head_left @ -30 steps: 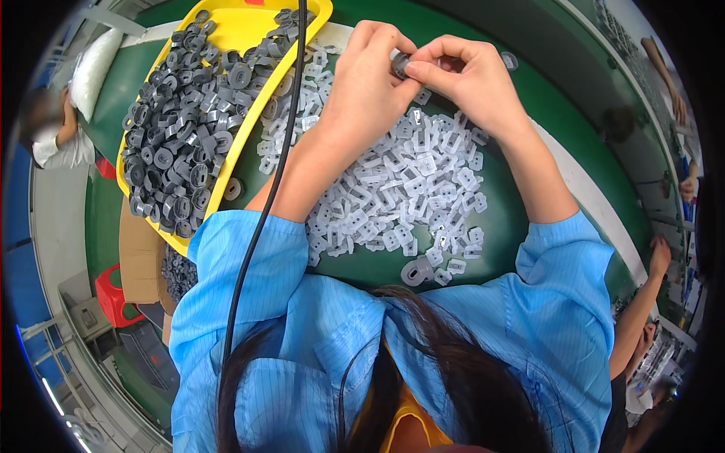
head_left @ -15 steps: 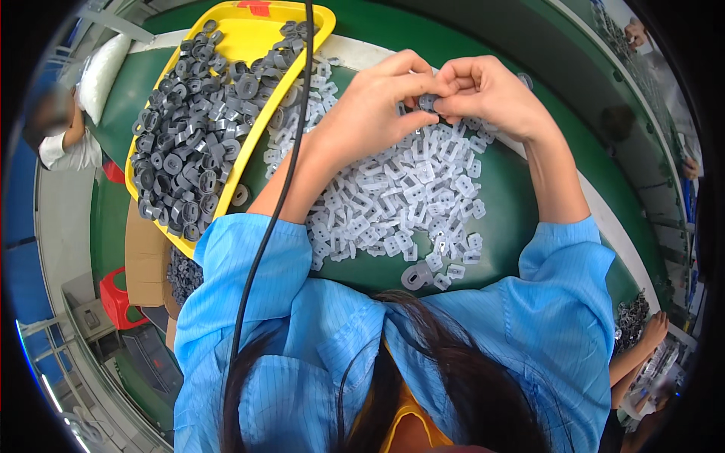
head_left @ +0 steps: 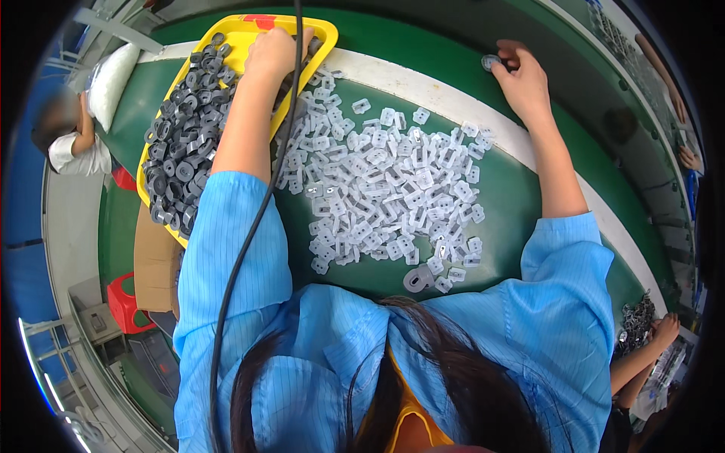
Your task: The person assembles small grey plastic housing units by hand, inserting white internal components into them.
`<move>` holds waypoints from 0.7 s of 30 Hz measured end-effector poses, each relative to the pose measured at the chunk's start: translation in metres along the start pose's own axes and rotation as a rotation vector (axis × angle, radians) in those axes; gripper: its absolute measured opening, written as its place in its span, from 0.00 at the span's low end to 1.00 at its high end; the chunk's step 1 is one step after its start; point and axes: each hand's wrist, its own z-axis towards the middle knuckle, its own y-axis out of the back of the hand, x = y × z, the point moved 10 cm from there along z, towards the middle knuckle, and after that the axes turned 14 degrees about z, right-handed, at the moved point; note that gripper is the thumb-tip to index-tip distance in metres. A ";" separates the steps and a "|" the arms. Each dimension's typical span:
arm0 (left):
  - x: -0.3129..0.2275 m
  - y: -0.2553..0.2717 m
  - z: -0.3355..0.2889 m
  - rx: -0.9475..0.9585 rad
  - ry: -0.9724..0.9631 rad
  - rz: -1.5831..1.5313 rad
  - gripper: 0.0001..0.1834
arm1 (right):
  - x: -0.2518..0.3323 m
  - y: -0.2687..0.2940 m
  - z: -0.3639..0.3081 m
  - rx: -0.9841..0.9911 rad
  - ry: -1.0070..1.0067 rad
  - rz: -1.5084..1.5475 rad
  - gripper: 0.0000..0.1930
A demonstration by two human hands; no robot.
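The yellow tray (head_left: pixel 332 34) looks like smooth, shiny plastic. The dark grey rings (head_left: pixel 177 162) piled in it look matt, like dull plastic or rubber; I cannot tell which. The small white pieces (head_left: pixel 393 196) spread on the tabletop (head_left: pixel 521 204) look like pale, milky plastic with a soft shine. The tabletop has a smooth green cover, a bit glossy, with a flat white stripe (head_left: pixel 445 94) across it. The blue sleeves (head_left: pixel 234 249) are thin cloth with fine stripes. The black cable (head_left: pixel 253 226) looks smooth and rubbery. A brown box (head_left: pixel 155 264) beside the tray looks like plain matt cardboard. The red stool (head_left: pixel 124 306) looks like shiny plastic.
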 end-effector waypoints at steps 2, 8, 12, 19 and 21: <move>0.007 -0.006 0.007 -0.173 -0.031 0.083 0.36 | 0.013 0.009 -0.005 -0.066 0.118 -0.088 0.18; -0.006 0.019 -0.015 -0.227 -0.085 -0.284 0.36 | 0.040 -0.015 -0.067 0.699 -0.357 0.018 0.18; -0.016 0.013 -0.019 -0.325 -0.144 -0.264 0.25 | 0.049 -0.027 -0.080 0.602 -0.187 0.167 0.15; -0.034 0.051 -0.050 -0.508 -0.276 -0.303 0.20 | 0.055 -0.092 -0.060 0.589 -0.308 0.503 0.13; -0.041 0.070 -0.070 -0.549 -0.326 -0.381 0.18 | 0.058 -0.103 -0.050 0.577 -0.312 0.606 0.13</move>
